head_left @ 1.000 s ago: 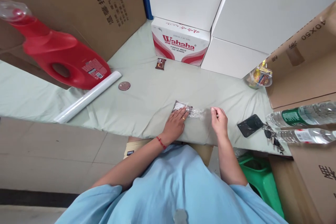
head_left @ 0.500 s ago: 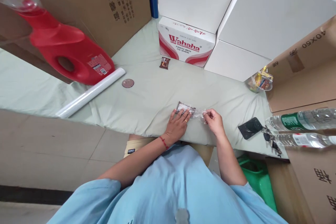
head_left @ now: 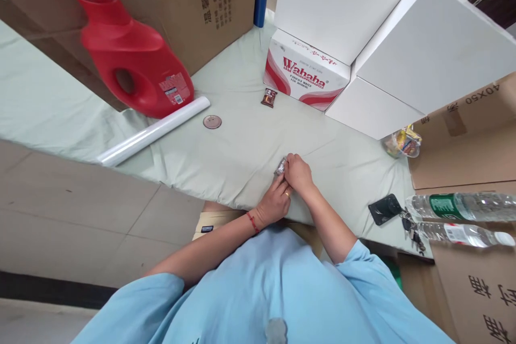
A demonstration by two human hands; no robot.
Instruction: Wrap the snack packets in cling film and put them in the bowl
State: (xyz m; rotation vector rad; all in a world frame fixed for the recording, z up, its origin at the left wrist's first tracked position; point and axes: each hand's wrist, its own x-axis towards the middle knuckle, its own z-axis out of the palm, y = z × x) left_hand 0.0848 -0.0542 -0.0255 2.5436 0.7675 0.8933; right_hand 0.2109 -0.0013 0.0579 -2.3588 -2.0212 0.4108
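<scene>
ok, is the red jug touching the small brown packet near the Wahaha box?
No, the red jug stands far left of the small brown packet, bare cloth between them.

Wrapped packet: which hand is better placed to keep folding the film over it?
Right. The right hand lies on top of the wrapped packet, fingers curled over it; the left hand sits below, nearer the table edge.

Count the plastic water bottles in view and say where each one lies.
2. Both lie on their sides at the right edge: the green-labelled bottle farther back, the white-labelled bottle just in front of it, beside the keys. Others may be hidden behind the boxes.
</scene>
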